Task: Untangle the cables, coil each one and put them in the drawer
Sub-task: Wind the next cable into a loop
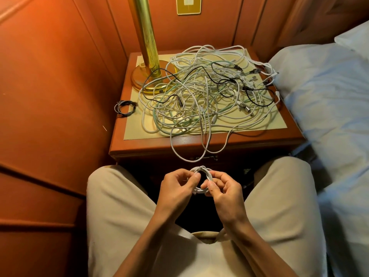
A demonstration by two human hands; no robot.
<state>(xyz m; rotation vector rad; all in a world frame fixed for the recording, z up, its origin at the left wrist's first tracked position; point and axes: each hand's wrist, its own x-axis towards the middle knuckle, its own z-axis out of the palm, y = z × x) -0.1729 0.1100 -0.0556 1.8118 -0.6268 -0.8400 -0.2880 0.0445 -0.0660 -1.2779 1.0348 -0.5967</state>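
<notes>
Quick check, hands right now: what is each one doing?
Left hand: pinches the left side of the coiled white cable.
Right hand: grips the same coil's right side.

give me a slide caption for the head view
Both hands coil a white cable before a tangled pile on the nightstand.

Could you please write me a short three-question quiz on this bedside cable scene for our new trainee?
1. True or false: both hands grip the small white cable coil.
2. Where does the small coiled black cable lie? A) at the left edge of the wooden nightstand, apart from the tangled heap of white, green and black cables; B) on the blue bedsheet; C) around the brass lamp base.
3. Fill in: several loops of white cable hang over the nightstand's ____ edge.

Key: 1 true, left hand and right hand; 2 A; 3 front.
</notes>
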